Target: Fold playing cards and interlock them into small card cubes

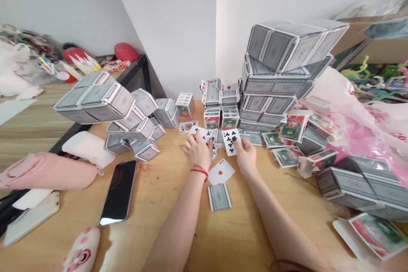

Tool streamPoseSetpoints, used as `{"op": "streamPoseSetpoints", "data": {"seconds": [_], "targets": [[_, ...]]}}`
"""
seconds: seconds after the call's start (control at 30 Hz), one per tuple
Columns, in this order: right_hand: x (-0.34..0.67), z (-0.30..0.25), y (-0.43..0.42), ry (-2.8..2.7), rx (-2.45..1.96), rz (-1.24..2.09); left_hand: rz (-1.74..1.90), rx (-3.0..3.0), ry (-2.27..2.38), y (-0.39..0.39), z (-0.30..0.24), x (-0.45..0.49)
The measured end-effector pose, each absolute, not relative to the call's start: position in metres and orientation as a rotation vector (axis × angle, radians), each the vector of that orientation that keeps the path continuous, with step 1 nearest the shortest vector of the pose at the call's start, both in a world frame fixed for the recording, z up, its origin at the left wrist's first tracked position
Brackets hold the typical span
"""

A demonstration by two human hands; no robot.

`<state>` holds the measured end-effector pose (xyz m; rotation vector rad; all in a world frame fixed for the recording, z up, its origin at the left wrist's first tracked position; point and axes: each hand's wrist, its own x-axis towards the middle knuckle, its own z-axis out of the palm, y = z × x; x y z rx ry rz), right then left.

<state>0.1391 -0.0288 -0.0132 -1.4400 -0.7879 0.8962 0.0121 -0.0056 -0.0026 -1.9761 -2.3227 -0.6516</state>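
My left hand [198,149], with a red string around its wrist, holds a small fan of face-up playing cards [204,134] over the wooden table [159,204]. My right hand [245,153] pinches a single clubs card [230,140] by its lower edge, right beside the fan. Just below my hands lie an ace of hearts [221,171] face up and a face-down card [219,197]. Cubes folded from cards [219,106] stand just beyond my hands.
A tall stack of card blocks [280,76] rises at the back right, and another cluster [108,106] leans at the left. Card boxes [293,140] lie at the right beside a pink plastic bag [360,123]. A black phone [119,191] and a pink pouch [47,172] lie at the left.
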Motion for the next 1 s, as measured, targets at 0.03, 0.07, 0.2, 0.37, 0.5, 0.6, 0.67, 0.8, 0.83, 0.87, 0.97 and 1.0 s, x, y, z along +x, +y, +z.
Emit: {"op": "streamPoseSetpoints", "data": {"seconds": [0.03,0.07,0.2,0.37,0.5,0.6,0.67,0.8,0.83,0.87,0.97,1.0], "targets": [[0.139,-0.014,-0.029,-0.809,-1.45,0.876,-0.689,-1.994,-2.298,-0.004,-0.004,0.011],[0.139,-0.014,-0.029,-0.827,-1.458,0.864,-0.745,-2.01,-2.269,-0.002,-0.006,0.011],[0.14,-0.016,-0.03,-0.906,-1.496,0.827,-0.987,-2.078,-2.142,0.004,-0.01,0.004],[0.139,-0.015,-0.031,-0.999,-1.537,0.801,-1.325,-2.085,-2.142,0.012,-0.009,-0.004],[0.139,-0.014,-0.031,-1.0,-1.544,0.776,-1.647,-1.982,-2.217,0.018,-0.008,-0.009],[0.138,-0.015,-0.03,-0.985,-1.523,0.783,-1.848,-1.8,-2.302,0.023,-0.009,-0.012],[0.137,-0.015,-0.031,-0.993,-1.482,0.816,-1.967,-1.652,-2.364,0.026,-0.011,-0.014],[0.131,-0.014,-0.034,-1.075,-1.397,0.895,-2.084,-1.407,-2.434,0.03,-0.013,-0.016],[0.129,-0.013,-0.035,-1.096,-1.379,0.921,-2.084,-1.38,-2.424,0.031,-0.014,-0.016],[0.127,-0.012,-0.035,-1.111,-1.364,0.954,-2.079,-1.366,-2.409,0.031,-0.013,-0.016],[0.122,-0.012,-0.037,-1.11,-1.336,1.074,-2.05,-1.389,-2.354,0.029,-0.011,-0.015],[0.121,-0.011,-0.037,-1.106,-1.329,1.104,-2.035,-1.405,-2.338,0.028,-0.01,-0.014]]}}
